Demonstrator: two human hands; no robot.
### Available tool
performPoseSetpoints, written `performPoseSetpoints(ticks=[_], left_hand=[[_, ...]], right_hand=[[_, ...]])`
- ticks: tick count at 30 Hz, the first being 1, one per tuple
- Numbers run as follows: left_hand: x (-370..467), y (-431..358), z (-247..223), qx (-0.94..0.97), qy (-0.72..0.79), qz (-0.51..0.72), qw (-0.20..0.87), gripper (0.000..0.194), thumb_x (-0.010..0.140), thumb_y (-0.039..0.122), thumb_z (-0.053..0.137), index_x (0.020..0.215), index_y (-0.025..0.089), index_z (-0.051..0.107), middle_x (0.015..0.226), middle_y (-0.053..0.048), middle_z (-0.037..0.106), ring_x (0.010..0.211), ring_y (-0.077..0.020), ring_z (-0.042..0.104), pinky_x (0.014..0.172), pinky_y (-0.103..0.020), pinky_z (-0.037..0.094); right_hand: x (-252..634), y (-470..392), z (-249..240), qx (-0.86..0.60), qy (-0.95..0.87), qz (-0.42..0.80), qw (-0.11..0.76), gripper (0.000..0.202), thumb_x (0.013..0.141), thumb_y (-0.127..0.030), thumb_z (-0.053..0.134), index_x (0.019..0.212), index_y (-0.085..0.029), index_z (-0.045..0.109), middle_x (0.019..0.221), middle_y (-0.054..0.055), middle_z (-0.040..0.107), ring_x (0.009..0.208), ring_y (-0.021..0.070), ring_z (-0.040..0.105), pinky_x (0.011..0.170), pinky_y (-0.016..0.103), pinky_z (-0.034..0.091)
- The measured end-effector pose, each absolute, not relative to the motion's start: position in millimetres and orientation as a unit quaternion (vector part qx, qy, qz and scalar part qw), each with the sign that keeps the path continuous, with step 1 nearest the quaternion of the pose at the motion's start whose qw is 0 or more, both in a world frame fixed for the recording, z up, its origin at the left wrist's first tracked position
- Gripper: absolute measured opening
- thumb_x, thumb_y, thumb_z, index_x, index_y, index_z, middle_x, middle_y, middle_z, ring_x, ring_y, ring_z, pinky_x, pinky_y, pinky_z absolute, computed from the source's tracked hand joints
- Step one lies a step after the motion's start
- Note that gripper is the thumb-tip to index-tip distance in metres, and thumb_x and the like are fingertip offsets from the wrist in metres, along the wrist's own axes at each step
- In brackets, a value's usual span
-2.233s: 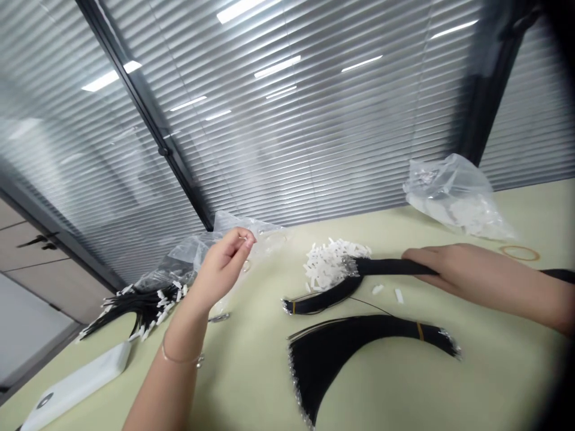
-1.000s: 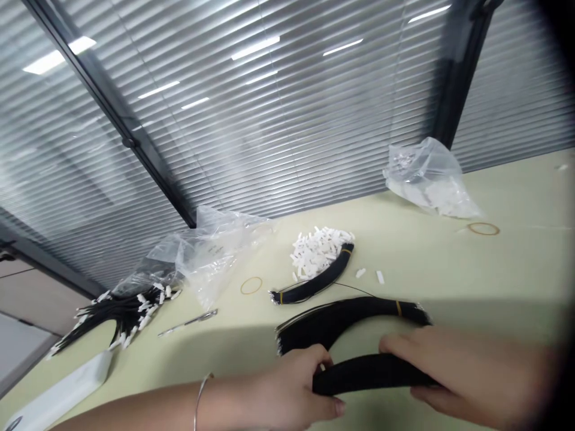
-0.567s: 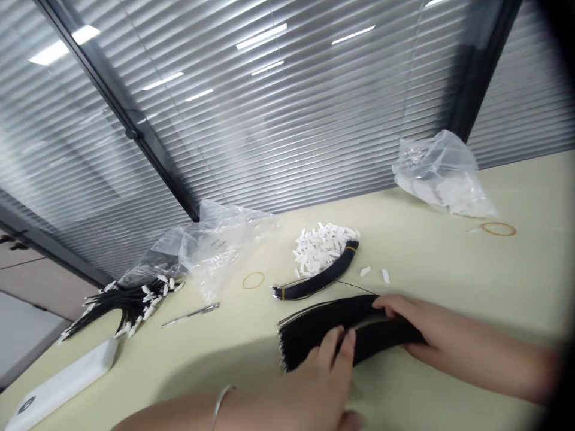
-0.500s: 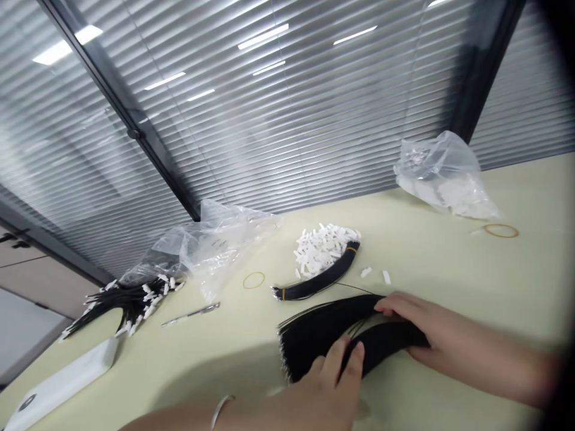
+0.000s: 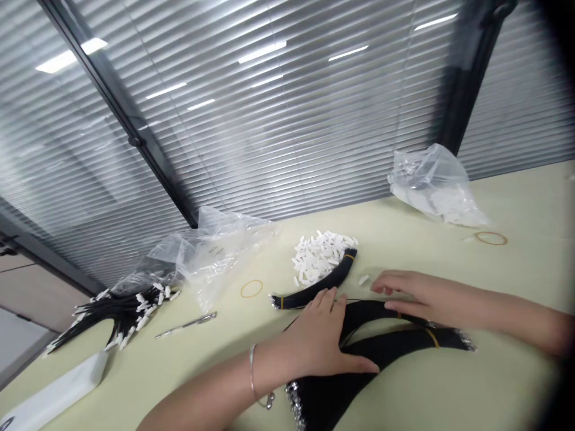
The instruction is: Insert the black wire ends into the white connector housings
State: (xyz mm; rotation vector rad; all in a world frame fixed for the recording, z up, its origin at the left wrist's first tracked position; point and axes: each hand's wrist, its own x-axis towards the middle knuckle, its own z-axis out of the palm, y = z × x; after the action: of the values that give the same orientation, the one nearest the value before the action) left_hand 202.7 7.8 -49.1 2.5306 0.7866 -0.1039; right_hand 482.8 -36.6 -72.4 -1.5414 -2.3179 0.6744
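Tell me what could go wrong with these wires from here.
The left hand lies over the front black wire bundle and the middle black wire bundle, so their strands might mix. The right hand is beside a loose white connector and could perhaps nudge it away.

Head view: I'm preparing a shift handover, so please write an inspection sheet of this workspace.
Surface: pale green table.
Work items: near black bundle, yellow band toward its right end; far black bundle; smaller black bundle with two yellow bands, beside piled white pieces.
Clutter: pen, white object, two yellow rings, left clear plastic, right clear bag with white contents.
Hands: left hand spread over both larger bundles; right hand open at the far bundle, contact unclear.
Cables: black wires with white ends, heaped at left.
Surroundings: blinds behind the table.
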Motion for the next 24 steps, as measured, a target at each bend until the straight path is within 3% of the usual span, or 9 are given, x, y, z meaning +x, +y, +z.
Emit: performPoseSetpoints(ticks=[3, 6, 8, 11, 15, 18, 21, 24], left_hand=[[222, 13, -56, 0.938, 0.275, -0.006, 0.213, 0.100, 0.086, 0.080, 0.041, 0.153, 0.006, 0.034, 0.156, -0.024, 0.038, 0.145, -0.0409, 0.032, 0.116, -0.058, 0.032], [244, 16, -53, 0.950, 0.265, -0.003, 0.164, 0.076, 0.096, 0.069, 0.035, 0.139, 0.008, 0.052, 0.135, -0.021, 0.058, 0.128, -0.0380, 0.049, 0.108, -0.056, 0.039], [260, 20, -53, 0.962, 0.245, -0.021, 0.121, 0.064, 0.094, 0.062, 0.046, 0.125, 0.008, 0.061, 0.127, -0.020, 0.060, 0.124, -0.0378, 0.050, 0.106, -0.053, 0.042], [281, 24, -59, 0.973, 0.217, -0.024, 0.081, 0.058, 0.089, 0.056, 0.058, 0.118, 0.006, 0.063, 0.125, -0.021, 0.059, 0.123, -0.0377, 0.051, 0.104, -0.050, 0.044], [293, 23, -70, 0.983, 0.174, -0.017, 0.064, 0.049, 0.092, 0.043, 0.057, 0.120, 0.002, 0.057, 0.121, -0.023, 0.060, 0.120, -0.0352, 0.055, 0.104, -0.045, 0.045], [293, 21, -73, 0.983, 0.164, -0.041, 0.069, 0.041, 0.095, 0.030, 0.049, 0.124, 0.001, 0.052, 0.110, -0.022, 0.066, 0.105, -0.0340, 0.065, 0.088, -0.045, 0.052], [289, 19, -71, 0.982, 0.153, -0.062, 0.090, 0.044, 0.097, 0.037, 0.047, 0.128, 0.005, 0.049, 0.097, -0.017, 0.071, 0.084, -0.0293, 0.070, 0.070, -0.039, 0.054], [286, 19, -68, 0.981, 0.137, -0.072, 0.114, 0.044, 0.098, 0.046, 0.048, 0.125, 0.011, 0.052, 0.101, -0.014, 0.073, 0.085, -0.0274, 0.071, 0.068, -0.037, 0.054]], right_hand=[[498, -35, -72, -0.548, -0.790, 0.250, 0.115, 0.025, 0.097, -0.039, 0.046, 0.094, -0.021, 0.061, 0.089, 0.005, 0.066, 0.079, 0.0215, 0.063, 0.072, 0.035, 0.052], [499, -42, -73, -0.549, -0.788, 0.255, 0.111, 0.011, 0.089, -0.031, 0.054, 0.086, -0.021, 0.058, 0.080, 0.001, 0.062, 0.070, 0.0186, 0.059, 0.062, 0.030, 0.047], [495, -45, -74, -0.559, -0.785, 0.236, 0.123, 0.006, 0.082, -0.025, 0.059, 0.084, -0.021, 0.055, 0.081, 0.001, 0.061, 0.070, 0.0186, 0.058, 0.061, 0.029, 0.043], [486, -46, -76, -0.565, -0.786, 0.206, 0.143, 0.011, 0.077, -0.021, 0.060, 0.081, -0.021, 0.050, 0.080, 0.001, 0.059, 0.072, 0.0192, 0.056, 0.062, 0.029, 0.041], [476, -52, -74, -0.560, -0.792, 0.183, 0.162, 0.009, 0.076, -0.020, 0.059, 0.081, -0.021, 0.051, 0.083, 0.003, 0.061, 0.075, 0.0207, 0.057, 0.066, 0.030, 0.041], [474, -62, -66, -0.571, -0.785, 0.171, 0.167, 0.010, 0.081, -0.026, 0.060, 0.081, -0.021, 0.052, 0.081, 0.003, 0.061, 0.075, 0.0216, 0.057, 0.066, 0.031, 0.039], [482, -65, -56, -0.554, -0.771, 0.265, 0.171, 0.024, 0.093, -0.039, 0.053, 0.080, -0.021, 0.057, 0.078, 0.002, 0.062, 0.073, 0.0200, 0.057, 0.066, 0.031, 0.040], [496, -58, -53, -0.499, -0.744, 0.406, 0.183, 0.031, 0.097, -0.046, 0.051, 0.088, -0.021, 0.066, 0.086, 0.003, 0.065, 0.080, 0.0190, 0.059, 0.072, 0.030, 0.044]])
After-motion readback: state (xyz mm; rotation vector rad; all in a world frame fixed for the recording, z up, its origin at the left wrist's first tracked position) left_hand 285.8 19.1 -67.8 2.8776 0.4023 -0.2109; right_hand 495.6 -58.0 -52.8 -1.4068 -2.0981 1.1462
